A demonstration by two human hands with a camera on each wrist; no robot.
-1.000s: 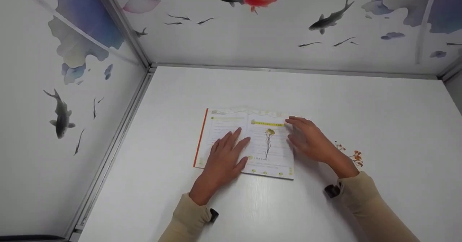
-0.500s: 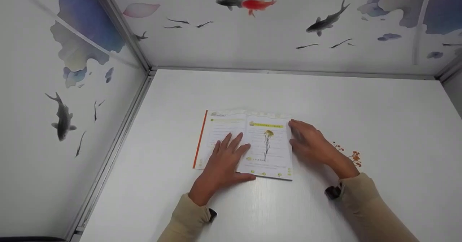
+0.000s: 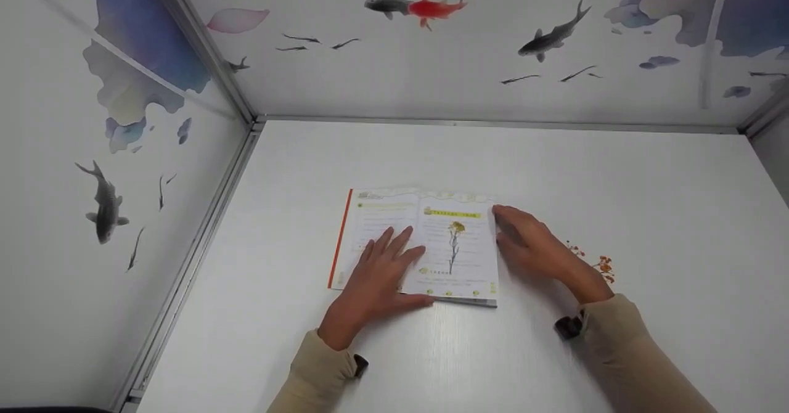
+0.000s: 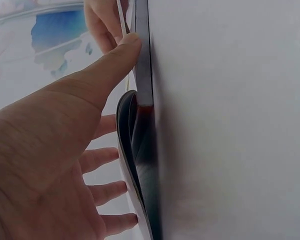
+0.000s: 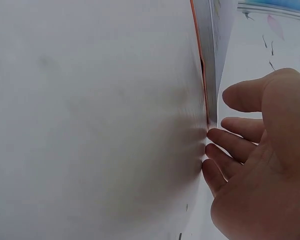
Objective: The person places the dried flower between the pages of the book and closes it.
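Lying on the tabletop (image 3: 585, 182), in the head view, the opened book (image 3: 434, 240) has the left hand (image 3: 370, 271) spread over it, gripping nothing; its right page (image 3: 474, 246) has just risen, so the leaves seem to separate. In the left wrist view, the thumb (image 4: 117, 57) rests at the lower edge. In the right wrist view, the right hand (image 5: 265, 155), relaxed, touches the book's side, pinching nothing visible.

The left fingers (image 3: 400, 242) hide part of the book (image 3: 434, 249) — its print (image 3: 455, 215) too small to read.
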